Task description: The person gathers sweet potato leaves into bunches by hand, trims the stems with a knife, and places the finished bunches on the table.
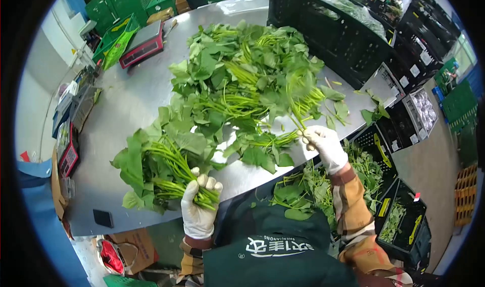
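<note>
My left hand, in a white glove, is closed round the stems of a bunch of leafy greens at the table's near edge. The bunch's broad leaves point left. In its white glove, my right hand pinches the stem of a leafy green sprig, its leaves blurred against the pile behind. A large heap of leafy greens with pale green stems spreads over the middle of the metal table, beyond both hands.
A dark crate of plastic-wrapped produce stands at the table's back right. Scales sit at back left and at the left edge. A black phone-like slab lies near left. Crates of greens stand on the right. People are in the background.
</note>
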The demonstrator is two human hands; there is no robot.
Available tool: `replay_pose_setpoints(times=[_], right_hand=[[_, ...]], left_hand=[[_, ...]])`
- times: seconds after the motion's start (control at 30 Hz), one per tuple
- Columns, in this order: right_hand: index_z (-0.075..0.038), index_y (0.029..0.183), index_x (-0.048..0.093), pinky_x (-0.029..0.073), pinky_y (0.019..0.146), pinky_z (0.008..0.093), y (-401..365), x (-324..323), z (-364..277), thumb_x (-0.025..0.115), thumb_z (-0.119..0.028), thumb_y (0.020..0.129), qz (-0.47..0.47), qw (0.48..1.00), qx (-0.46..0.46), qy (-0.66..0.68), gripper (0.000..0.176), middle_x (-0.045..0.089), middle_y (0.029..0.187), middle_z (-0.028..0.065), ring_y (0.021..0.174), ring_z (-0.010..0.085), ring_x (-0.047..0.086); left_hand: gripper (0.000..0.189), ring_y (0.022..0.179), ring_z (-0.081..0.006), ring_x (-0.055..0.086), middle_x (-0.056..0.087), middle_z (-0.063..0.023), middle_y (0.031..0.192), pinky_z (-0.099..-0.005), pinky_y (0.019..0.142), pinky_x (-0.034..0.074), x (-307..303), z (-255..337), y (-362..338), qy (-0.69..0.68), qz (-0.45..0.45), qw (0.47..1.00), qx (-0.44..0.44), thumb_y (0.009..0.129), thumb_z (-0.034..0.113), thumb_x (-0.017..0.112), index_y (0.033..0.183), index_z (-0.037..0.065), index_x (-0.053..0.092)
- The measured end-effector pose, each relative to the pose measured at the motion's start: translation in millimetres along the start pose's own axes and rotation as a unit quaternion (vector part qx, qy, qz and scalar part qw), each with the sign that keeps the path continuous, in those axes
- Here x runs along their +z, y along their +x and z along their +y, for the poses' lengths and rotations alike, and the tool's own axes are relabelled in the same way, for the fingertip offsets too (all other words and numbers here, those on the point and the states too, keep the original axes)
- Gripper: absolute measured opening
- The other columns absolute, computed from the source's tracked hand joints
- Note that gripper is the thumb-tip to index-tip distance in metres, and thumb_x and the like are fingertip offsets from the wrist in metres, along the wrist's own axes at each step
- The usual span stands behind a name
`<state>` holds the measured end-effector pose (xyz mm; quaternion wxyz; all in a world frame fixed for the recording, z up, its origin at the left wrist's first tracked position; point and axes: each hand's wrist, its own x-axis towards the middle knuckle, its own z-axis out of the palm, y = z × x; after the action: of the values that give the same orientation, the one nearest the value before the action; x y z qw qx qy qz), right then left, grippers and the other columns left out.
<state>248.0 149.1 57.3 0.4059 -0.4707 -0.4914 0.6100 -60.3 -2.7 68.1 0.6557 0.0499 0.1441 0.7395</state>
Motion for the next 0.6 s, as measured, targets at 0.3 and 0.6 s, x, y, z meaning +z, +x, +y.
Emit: replay_pose_setpoints(times=[0.3, 0.6], right_hand=[[0.002, 0.104, 0.066, 0.041, 0.062, 0.0178, -33.9, 38.0, 7.3, 0.059, -0.018, 0.094, -0.053, 0.976, -0.017, 0.211, 0.023, 0.062, 0.080, 0.0002, 0.065, 0.0061, 0.050], [-0.001, 0.093, 0.069, 0.049, 0.064, 0.0247, -71.1, 100.9, -1.2, 0.066, -0.016, 0.089, -0.238, 0.968, 0.074, -0.014, 0.016, 0.066, 0.081, 0.0055, 0.069, 0.0094, 0.058]], left_hand=[[0.035, 0.091, -0.0225, 0.059, 0.064, -0.0066, 0.097, -0.0413, 0.092, 0.047, 13.7, -29.6, -3.2, 0.056, 0.067, 0.995, -0.054, 0.086, 0.004, 0.064, 0.119, 0.005, 0.053], [0.028, 0.112, -0.0288, 0.057, 0.061, -0.0127, 0.113, -0.0451, 0.101, 0.045, 13.5, -55.0, -7.5, 0.168, 0.058, 0.981, -0.077, 0.089, 0.001, 0.058, 0.115, 0.005, 0.050]])
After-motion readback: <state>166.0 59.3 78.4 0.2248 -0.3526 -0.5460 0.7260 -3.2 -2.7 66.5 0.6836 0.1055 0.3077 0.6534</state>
